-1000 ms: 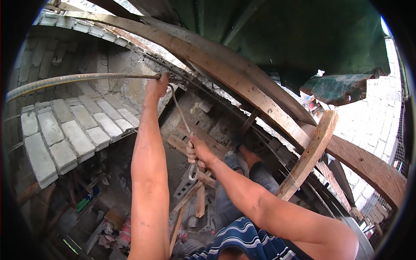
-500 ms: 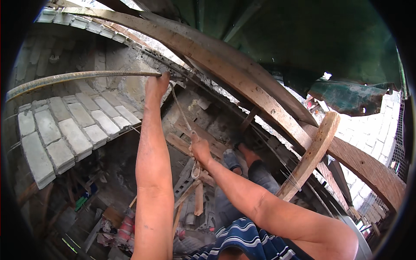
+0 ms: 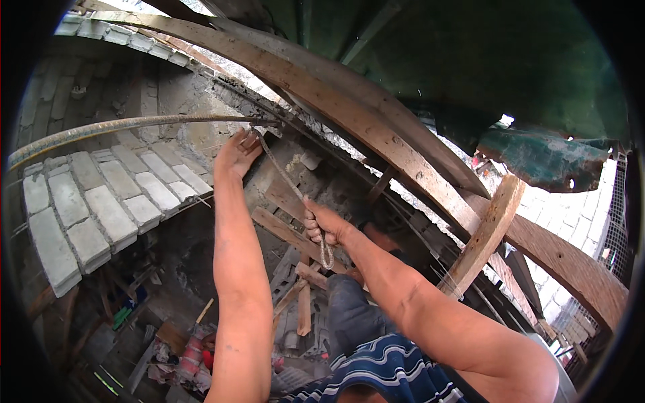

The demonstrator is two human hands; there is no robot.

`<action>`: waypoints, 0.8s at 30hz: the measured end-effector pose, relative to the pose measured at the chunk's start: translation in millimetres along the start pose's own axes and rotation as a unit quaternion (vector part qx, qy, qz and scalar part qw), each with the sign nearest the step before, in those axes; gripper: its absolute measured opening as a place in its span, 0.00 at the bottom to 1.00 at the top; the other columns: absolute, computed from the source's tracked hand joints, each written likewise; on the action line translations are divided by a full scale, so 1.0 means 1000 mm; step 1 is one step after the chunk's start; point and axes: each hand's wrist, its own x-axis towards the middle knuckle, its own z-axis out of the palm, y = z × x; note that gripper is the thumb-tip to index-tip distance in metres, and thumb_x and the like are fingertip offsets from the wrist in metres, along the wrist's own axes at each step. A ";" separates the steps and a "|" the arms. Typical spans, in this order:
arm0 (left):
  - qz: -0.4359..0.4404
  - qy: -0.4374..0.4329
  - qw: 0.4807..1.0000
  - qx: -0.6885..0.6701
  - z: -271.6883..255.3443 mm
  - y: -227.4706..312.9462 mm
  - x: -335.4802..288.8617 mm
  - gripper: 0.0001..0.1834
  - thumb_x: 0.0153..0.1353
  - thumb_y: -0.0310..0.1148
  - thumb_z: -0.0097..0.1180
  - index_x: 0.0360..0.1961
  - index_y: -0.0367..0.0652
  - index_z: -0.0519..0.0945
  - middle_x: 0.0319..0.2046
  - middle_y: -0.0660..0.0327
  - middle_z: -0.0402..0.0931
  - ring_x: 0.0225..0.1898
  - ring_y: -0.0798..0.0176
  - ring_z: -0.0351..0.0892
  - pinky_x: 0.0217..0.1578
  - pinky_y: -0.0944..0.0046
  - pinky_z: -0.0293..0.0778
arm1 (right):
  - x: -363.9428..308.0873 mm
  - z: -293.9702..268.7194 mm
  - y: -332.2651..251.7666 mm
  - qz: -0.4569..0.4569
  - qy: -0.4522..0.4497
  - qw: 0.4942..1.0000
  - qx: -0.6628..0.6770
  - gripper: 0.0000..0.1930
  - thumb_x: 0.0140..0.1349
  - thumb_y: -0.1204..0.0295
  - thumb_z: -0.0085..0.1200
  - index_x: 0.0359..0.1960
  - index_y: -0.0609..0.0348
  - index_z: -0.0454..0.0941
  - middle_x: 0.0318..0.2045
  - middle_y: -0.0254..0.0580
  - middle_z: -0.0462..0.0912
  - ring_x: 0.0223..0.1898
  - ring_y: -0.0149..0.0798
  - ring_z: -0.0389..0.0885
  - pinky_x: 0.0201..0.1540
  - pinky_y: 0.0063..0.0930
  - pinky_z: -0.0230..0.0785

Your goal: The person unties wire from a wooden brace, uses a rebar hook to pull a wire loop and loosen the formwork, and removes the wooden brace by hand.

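The left hand [image 3: 236,152] is raised to about 11 o'clock of centre, fingers loosely curled, its fingertips at the near end of one long steel bar [image 3: 134,125]. Whether it truly grips the bar or only touches it I cannot tell. The bar's long axis runs nearly level, from 9 o'clock at the left rim to just past the left hand, bowed slightly by the lens.

The right hand [image 3: 324,225] sits near the centre, closed in a fist around one thin rope [image 3: 285,180]. The rope's long axis slants from 11 o'clock, at the bar's end beside the left hand, down to 5 o'clock, through the fist. A short looped tail hangs straight down below the knuckles.

To the left, at 9 o'clock, two rows of pale blocks [image 3: 101,208] lie side by side on a curved surface. Two long wooden beams [image 3: 376,127] sweep from 11 o'clock to 4 o'clock above the hands, and one shorter plank [image 3: 484,232] leans against them at 3 o'clock. Below the hands, loose timber offcuts [image 3: 302,295] lie scattered at 6 o'clock.
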 end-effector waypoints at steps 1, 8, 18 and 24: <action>-0.011 -0.017 0.999 -0.034 0.000 -0.008 0.000 0.24 0.69 0.44 0.57 0.56 0.36 0.72 0.53 0.47 0.75 0.57 0.47 0.75 0.53 0.49 0.74 | -0.002 -0.002 -0.003 0.005 -0.006 1.000 -0.001 0.29 0.74 0.40 0.39 0.20 0.44 0.55 0.15 0.24 0.55 0.13 0.26 0.51 0.15 0.25 0.48; -0.012 -0.218 0.967 -0.132 0.009 -0.040 -0.001 0.28 0.68 0.54 0.57 0.57 0.42 0.72 0.48 0.58 0.77 0.53 0.51 0.77 0.55 0.44 0.73 | -0.005 -0.022 -0.022 0.031 -0.077 0.996 -0.013 0.29 0.73 0.38 0.39 0.20 0.43 0.57 0.14 0.23 0.54 0.13 0.25 0.51 0.16 0.24 0.46; 0.080 -0.047 0.995 0.041 0.027 -0.035 -0.001 0.14 0.68 0.42 0.61 0.39 0.42 0.76 0.27 0.62 0.77 0.25 0.63 0.79 0.28 0.59 0.79 | 0.005 -0.042 -0.021 0.013 0.010 0.999 -0.038 0.24 0.68 0.42 0.54 0.27 0.48 0.70 0.16 0.26 0.66 0.16 0.29 0.63 0.19 0.25 0.59; 0.151 0.041 0.983 0.092 0.041 -0.047 -0.004 0.15 0.68 0.43 0.62 0.33 0.42 0.76 0.23 0.62 0.75 0.19 0.64 0.77 0.18 0.63 0.74 | -0.010 -0.013 0.022 -0.352 0.364 0.594 -0.625 0.25 0.63 0.62 0.61 0.59 0.57 0.73 0.41 0.51 0.83 0.43 0.54 0.84 0.46 0.44 0.77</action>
